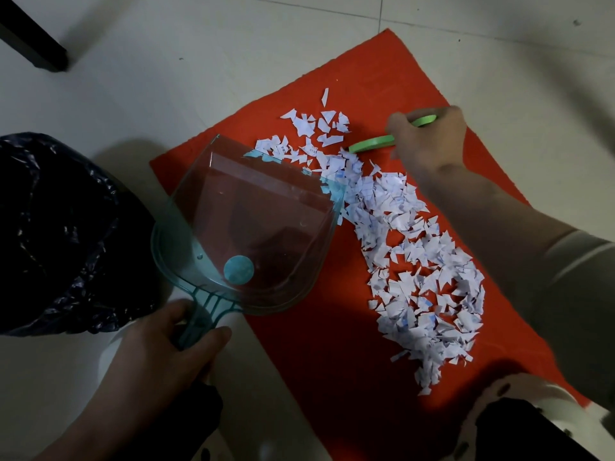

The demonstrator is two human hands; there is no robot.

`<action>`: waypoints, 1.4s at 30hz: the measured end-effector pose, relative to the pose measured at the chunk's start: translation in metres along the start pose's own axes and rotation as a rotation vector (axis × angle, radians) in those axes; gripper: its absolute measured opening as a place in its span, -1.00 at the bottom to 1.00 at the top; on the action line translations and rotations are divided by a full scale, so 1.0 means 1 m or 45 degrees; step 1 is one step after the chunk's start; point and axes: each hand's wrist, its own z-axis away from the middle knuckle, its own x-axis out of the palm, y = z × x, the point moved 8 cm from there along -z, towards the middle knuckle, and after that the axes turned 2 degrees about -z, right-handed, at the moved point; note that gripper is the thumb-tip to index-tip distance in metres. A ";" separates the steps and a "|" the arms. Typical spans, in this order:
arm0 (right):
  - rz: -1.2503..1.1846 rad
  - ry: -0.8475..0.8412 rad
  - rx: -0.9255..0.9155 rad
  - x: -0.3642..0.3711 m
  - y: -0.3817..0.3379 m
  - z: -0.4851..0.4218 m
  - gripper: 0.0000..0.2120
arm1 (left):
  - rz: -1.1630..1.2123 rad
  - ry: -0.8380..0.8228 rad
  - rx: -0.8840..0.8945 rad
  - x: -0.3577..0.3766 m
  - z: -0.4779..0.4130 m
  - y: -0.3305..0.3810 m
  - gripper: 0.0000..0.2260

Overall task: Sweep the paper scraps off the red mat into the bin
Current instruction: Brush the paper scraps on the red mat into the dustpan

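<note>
A red mat [332, 377] lies on the tiled floor. White paper scraps [409, 261] spread across it in a long band from the upper middle to the lower right. My left hand [166, 347] grips the handle of a clear teal dustpan [253, 234], whose front lip touches the scraps near the mat's left part. My right hand [429, 138] holds a green brush [372, 143] at the far end of the scraps. A bin with a dark plastic liner [56, 234] stands at the left, next to the dustpan.
A dark furniture leg [33, 41] crosses the upper left corner. Pale floor tiles [199, 61] surround the mat. My knees or feet in dark clothing [519, 427] show at the bottom edge, on the mat's near right corner.
</note>
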 end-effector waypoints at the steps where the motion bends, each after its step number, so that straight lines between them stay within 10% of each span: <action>1: 0.010 0.032 0.005 -0.003 -0.002 -0.001 -0.84 | 0.004 -0.001 -0.003 -0.001 0.000 0.000 -0.83; 42: -0.209 -0.016 -0.050 0.056 -0.035 -0.046 -0.85 | 0.096 0.045 -0.069 -0.010 -0.025 -0.006 -0.87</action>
